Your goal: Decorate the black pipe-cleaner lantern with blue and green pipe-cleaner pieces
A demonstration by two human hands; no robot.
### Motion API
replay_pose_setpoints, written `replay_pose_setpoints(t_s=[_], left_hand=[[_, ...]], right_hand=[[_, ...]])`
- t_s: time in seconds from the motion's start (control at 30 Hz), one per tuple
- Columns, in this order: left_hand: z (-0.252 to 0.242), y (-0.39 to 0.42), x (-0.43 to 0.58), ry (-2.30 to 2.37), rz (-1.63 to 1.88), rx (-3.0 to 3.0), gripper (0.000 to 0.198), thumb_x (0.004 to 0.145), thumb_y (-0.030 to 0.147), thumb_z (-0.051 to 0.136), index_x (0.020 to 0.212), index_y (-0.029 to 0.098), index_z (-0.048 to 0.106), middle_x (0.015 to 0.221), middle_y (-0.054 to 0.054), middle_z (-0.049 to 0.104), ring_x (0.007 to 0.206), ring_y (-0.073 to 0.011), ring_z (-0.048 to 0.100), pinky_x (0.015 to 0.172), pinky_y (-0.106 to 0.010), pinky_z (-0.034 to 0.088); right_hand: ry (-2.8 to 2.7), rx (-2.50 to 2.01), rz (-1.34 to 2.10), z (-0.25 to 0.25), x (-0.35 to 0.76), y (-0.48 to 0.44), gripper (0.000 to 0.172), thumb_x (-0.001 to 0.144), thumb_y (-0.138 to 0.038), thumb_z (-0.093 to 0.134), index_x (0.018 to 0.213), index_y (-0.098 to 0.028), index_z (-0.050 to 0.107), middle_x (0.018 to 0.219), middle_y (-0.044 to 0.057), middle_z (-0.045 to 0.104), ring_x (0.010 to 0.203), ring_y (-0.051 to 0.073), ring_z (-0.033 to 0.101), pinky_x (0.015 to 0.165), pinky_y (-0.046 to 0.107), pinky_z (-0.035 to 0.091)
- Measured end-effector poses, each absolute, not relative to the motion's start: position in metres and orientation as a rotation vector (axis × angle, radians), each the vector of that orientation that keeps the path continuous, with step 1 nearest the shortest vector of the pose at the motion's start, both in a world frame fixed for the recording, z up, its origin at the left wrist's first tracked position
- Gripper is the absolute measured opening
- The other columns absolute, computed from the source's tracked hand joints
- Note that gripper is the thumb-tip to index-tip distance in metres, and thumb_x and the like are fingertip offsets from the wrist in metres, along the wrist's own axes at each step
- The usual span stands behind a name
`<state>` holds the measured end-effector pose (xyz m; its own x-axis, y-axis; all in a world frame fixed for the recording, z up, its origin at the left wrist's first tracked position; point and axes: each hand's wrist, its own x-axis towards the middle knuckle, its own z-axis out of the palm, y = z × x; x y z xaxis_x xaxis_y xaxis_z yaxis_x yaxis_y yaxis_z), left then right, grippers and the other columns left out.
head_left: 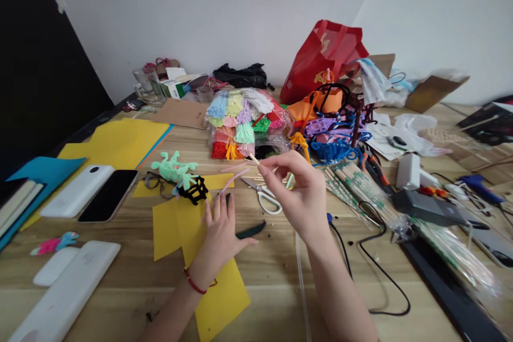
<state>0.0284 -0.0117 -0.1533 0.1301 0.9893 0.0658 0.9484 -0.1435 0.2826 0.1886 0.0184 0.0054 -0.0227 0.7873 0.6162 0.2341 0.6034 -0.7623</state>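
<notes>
My right hand [298,189] is raised over the table, thumb and fingertips pinched on a short pale wooden stick [254,159]. Fingers stretched apart, my left hand [220,230] reaches over strips of yellow paper [222,299], palm down. A lilac pipe cleaner [234,180] lies at its fingertips; whether they touch it I cannot tell. By the left thumb is a dark green curved piece [251,231], partly hidden by the hand. White-handled scissors [269,202] rest below the right fingers. Left of them are a black lattice piece [194,190] and a light green fuzzy figure [173,169].
Bagged pipe cleaners [244,123] and a red bag [323,59] stand at the back. On the left lie a phone [108,196] and glasses [154,181]. Packs of sticks [360,192], pliers [374,168] and a black cable [387,278] are on the right.
</notes>
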Motion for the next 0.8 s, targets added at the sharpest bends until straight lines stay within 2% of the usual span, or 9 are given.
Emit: replay_pose_setpoints(t_s=[0.1, 0.23, 0.37, 0.47, 0.5, 0.53, 0.57, 0.67, 0.8], left_hand=[[-0.149, -0.012, 0.031, 1.914, 0.482, 2.222, 0.116, 0.059, 0.057, 0.083, 0.145, -0.007, 0.04, 0.146, -0.04, 0.044, 0.142, -0.0543, 0.035, 0.118, -0.074, 0.008], [-0.139, -0.011, 0.031, 1.735, 0.644, 2.249, 0.107, 0.06, 0.047, 0.082, 0.146, -0.001, 0.039, 0.136, -0.031, 0.056, 0.136, -0.0493, 0.045, 0.121, -0.071, 0.009], [-0.126, -0.007, 0.02, 1.465, 0.902, 2.061, 0.104, 0.071, 0.046, 0.078, 0.154, 0.015, 0.024, 0.153, -0.024, 0.043, 0.139, -0.0386, 0.047, 0.117, -0.058, 0.037], [-0.101, 0.005, 0.01, 1.023, 1.305, 1.345, 0.098, 0.069, 0.046, 0.082, 0.151, 0.025, 0.031, 0.158, -0.021, 0.036, 0.126, -0.038, 0.059, 0.104, -0.055, 0.05], [-0.089, 0.01, 0.007, 0.962, 1.381, 1.274, 0.095, 0.071, 0.056, 0.076, 0.15, 0.026, 0.033, 0.158, -0.019, 0.035, 0.125, -0.0378, 0.06, 0.1, -0.053, 0.053], [-0.074, 0.015, 0.005, 0.907, 1.427, 1.21, 0.087, 0.077, 0.061, 0.066, 0.149, 0.026, 0.034, 0.159, -0.016, 0.035, 0.13, -0.0378, 0.056, 0.102, -0.052, 0.053], [-0.059, 0.019, 0.003, 0.771, 1.5, 1.01, 0.08, 0.077, 0.058, 0.066, 0.145, 0.024, 0.041, 0.156, -0.016, 0.041, 0.135, -0.0399, 0.051, 0.105, -0.054, 0.05], [-0.015, 0.028, 0.001, 0.431, 1.495, 0.621, 0.078, 0.068, 0.044, 0.063, 0.139, 0.013, 0.048, 0.139, -0.02, 0.058, 0.141, -0.0412, 0.045, 0.109, -0.056, 0.047], [0.016, 0.033, 0.006, 0.224, 1.512, 0.434, 0.07, 0.067, 0.03, 0.052, 0.133, 0.007, 0.049, 0.128, -0.02, 0.064, 0.134, -0.0382, 0.053, 0.11, -0.053, 0.048]], right_hand=[[-1.576, -0.879, 0.532, 0.006, 0.189, 0.018, 0.008, 0.087, -0.014, 0.068, 0.089, -0.02, 0.072, 0.079, 0.001, 0.065, 0.065, 0.012, 0.052, 0.061, 0.027, 0.047], [-1.586, -0.871, 0.514, 0.007, 0.19, 0.018, 0.007, 0.087, -0.015, 0.068, 0.088, -0.021, 0.072, 0.078, 0.0, 0.066, 0.065, 0.012, 0.052, 0.061, 0.027, 0.048], [-1.571, -0.86, 0.485, 0.009, 0.193, 0.017, 0.005, 0.088, -0.016, 0.07, 0.089, -0.02, 0.073, 0.079, 0.001, 0.066, 0.066, 0.012, 0.054, 0.062, 0.028, 0.048], [-1.541, -0.859, 0.462, 0.011, 0.194, 0.015, 0.005, 0.087, -0.016, 0.07, 0.089, -0.021, 0.072, 0.081, 0.001, 0.067, 0.068, 0.013, 0.055, 0.064, 0.029, 0.047], [-1.531, -0.859, 0.453, 0.012, 0.194, 0.014, 0.005, 0.087, -0.016, 0.07, 0.089, -0.021, 0.072, 0.081, 0.001, 0.067, 0.068, 0.013, 0.055, 0.064, 0.029, 0.047], [-1.523, -0.858, 0.443, 0.013, 0.194, 0.013, 0.006, 0.087, -0.015, 0.07, 0.089, -0.021, 0.072, 0.082, 0.001, 0.068, 0.069, 0.013, 0.055, 0.065, 0.029, 0.047], [-1.52, -0.854, 0.431, 0.014, 0.194, 0.012, 0.006, 0.087, -0.015, 0.07, 0.089, -0.021, 0.072, 0.082, 0.001, 0.068, 0.069, 0.013, 0.056, 0.065, 0.03, 0.047], [-1.529, -0.829, 0.385, 0.014, 0.192, 0.01, 0.009, 0.087, -0.012, 0.07, 0.091, -0.02, 0.072, 0.085, 0.002, 0.069, 0.071, 0.014, 0.057, 0.066, 0.03, 0.047], [-1.54, -0.795, 0.354, 0.011, 0.188, 0.011, 0.015, 0.087, -0.008, 0.069, 0.093, -0.021, 0.071, 0.084, 0.002, 0.068, 0.07, 0.013, 0.056, 0.064, 0.03, 0.047]])
